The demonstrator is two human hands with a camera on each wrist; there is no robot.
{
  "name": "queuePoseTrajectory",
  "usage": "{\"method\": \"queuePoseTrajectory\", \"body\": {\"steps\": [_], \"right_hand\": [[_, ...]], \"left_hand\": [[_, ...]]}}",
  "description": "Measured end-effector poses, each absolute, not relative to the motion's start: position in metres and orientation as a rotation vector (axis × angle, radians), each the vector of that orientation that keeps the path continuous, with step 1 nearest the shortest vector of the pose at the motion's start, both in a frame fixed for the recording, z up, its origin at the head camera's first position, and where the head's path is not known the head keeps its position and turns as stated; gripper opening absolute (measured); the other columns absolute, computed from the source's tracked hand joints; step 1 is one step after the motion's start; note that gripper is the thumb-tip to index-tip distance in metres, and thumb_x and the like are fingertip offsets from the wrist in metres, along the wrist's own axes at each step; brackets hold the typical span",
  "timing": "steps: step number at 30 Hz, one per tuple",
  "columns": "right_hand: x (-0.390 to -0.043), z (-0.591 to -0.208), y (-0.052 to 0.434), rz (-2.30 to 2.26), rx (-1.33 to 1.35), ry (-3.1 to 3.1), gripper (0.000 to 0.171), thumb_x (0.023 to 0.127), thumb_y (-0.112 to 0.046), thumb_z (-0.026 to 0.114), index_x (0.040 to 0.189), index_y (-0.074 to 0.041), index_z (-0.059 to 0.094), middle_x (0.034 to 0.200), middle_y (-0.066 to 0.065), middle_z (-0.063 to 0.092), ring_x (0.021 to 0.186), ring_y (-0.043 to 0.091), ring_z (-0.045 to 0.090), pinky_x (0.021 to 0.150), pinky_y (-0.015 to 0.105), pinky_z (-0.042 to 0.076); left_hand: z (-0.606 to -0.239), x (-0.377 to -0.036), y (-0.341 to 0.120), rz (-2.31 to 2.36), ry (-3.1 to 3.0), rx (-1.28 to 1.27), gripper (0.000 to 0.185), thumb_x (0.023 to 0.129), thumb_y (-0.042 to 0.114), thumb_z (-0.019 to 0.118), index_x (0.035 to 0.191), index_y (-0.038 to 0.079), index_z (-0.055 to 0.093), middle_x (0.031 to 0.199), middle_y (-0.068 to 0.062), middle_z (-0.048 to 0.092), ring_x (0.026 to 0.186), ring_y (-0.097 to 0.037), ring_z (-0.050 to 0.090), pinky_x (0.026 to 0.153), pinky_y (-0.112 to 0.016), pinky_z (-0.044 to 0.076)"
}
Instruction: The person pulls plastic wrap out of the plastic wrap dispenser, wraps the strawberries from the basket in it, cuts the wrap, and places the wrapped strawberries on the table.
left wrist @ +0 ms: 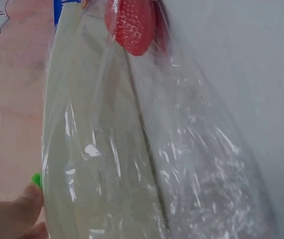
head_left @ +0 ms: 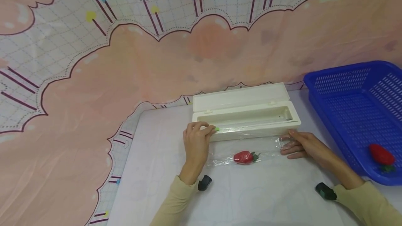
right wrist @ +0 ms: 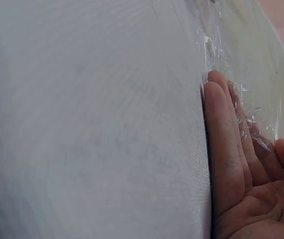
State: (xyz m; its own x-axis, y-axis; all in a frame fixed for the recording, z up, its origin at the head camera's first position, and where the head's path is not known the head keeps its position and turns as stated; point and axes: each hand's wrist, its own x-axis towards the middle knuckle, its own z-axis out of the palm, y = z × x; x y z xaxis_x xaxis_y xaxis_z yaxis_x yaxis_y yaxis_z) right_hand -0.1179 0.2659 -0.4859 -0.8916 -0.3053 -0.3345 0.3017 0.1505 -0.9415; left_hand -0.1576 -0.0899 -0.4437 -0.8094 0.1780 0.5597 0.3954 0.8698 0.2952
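1. Left hand [head_left: 196,142] – fingers curled, pinching the green slider [head_left: 216,128] on the white dispenser box [head_left: 248,116].
2. Right hand [head_left: 303,144] – flat, fingers straight, pressing the cling film [head_left: 270,147] to the table [head_left: 157,156].
3. Strawberry [head_left: 244,157] lies under the film, between both hands.

The film [head_left: 251,151] drawn from the box is thin clear plastic, glossy and crinkled, throwing bright white glints along its folds. The box [head_left: 248,114] is cream plastic, smooth with a soft sheen; a small green plastic slider [head_left: 216,128] sits on its front edge. The strawberry [head_left: 244,157] under the film looks like moulded plastic, shiny red with a dimpled, pitted skin. The table [head_left: 251,198] top is pale and matt, and close up it shows a fine woven grain. The basket [head_left: 355,107] is bright blue plastic, perforated in a mesh, slightly glossy. The backdrop [head_left: 94,114] looks like printed cloth, matt and faintly creased.
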Motion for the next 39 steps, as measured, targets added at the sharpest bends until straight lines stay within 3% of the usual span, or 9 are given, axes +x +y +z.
{"method": "queuePoseTrajectory", "body": {"steps": [3, 8, 12, 19, 25, 39], "right_hand": [[-0.118, -0.486, 0.266, -1.794, -0.037, 1.979, 0.069, 0.109, -0.042, 0.030, 0.140, 0.019, 0.035, 0.105, 0.019, 0.074, 0.093, 0.018, 0.074, 0.080, 0.037, 0.060], [-0.118, -0.487, 0.267, -1.805, -0.043, 1.964, 0.067, 0.109, -0.041, 0.031, 0.139, 0.019, 0.038, 0.105, 0.019, 0.074, 0.094, 0.018, 0.074, 0.080, 0.037, 0.060], [-0.118, -0.486, 0.267, -1.807, -0.038, 1.966, 0.067, 0.109, -0.041, 0.031, 0.139, 0.019, 0.038, 0.106, 0.019, 0.074, 0.094, 0.018, 0.074, 0.080, 0.037, 0.060], [-0.119, -0.485, 0.266, -1.800, -0.034, 1.973, 0.069, 0.109, -0.042, 0.031, 0.139, 0.019, 0.038, 0.108, 0.020, 0.073, 0.094, 0.017, 0.074, 0.081, 0.037, 0.060], [-0.118, -0.486, 0.267, -1.797, -0.036, 1.975, 0.069, 0.109, -0.042, 0.031, 0.139, 0.020, 0.037, 0.108, 0.020, 0.072, 0.094, 0.017, 0.074, 0.081, 0.038, 0.060], [-0.117, -0.487, 0.268, -1.810, -0.058, 1.963, 0.069, 0.109, -0.043, 0.030, 0.139, 0.019, 0.039, 0.109, 0.018, 0.073, 0.096, 0.017, 0.073, 0.081, 0.037, 0.060]], "left_hand": [[-0.444, -0.158, -0.090, -0.580, -2.513, -0.406, 0.015, 0.083, 0.028, 0.074, 0.091, 0.018, 0.082, 0.099, 0.000, 0.073, 0.103, -0.026, 0.062, 0.081, -0.046, 0.053], [-0.444, -0.159, -0.092, -0.592, -2.509, -0.404, 0.016, 0.084, 0.028, 0.074, 0.092, 0.016, 0.082, 0.099, 0.000, 0.073, 0.102, -0.025, 0.064, 0.063, -0.039, 0.058], [-0.444, -0.160, -0.094, -0.594, -2.508, -0.408, 0.014, 0.085, 0.027, 0.074, 0.092, 0.016, 0.082, 0.097, 0.001, 0.074, 0.098, -0.021, 0.066, 0.059, -0.039, 0.058], [-0.442, -0.163, -0.108, -0.662, -2.512, -0.430, 0.013, 0.084, 0.021, 0.076, 0.093, 0.012, 0.081, 0.095, 0.000, 0.076, 0.093, -0.019, 0.070, 0.075, -0.037, 0.059], [-0.443, -0.164, -0.123, -0.831, -2.558, -0.418, 0.014, 0.086, 0.017, 0.074, 0.096, 0.007, 0.079, 0.112, -0.006, 0.072, 0.112, -0.026, 0.063, 0.096, -0.040, 0.053], [-0.449, -0.170, -0.147, -1.070, -2.559, -0.470, 0.014, 0.088, 0.008, 0.072, 0.099, 0.000, 0.076, 0.117, -0.010, 0.066, 0.110, -0.025, 0.065, 0.088, -0.034, 0.057]]}}
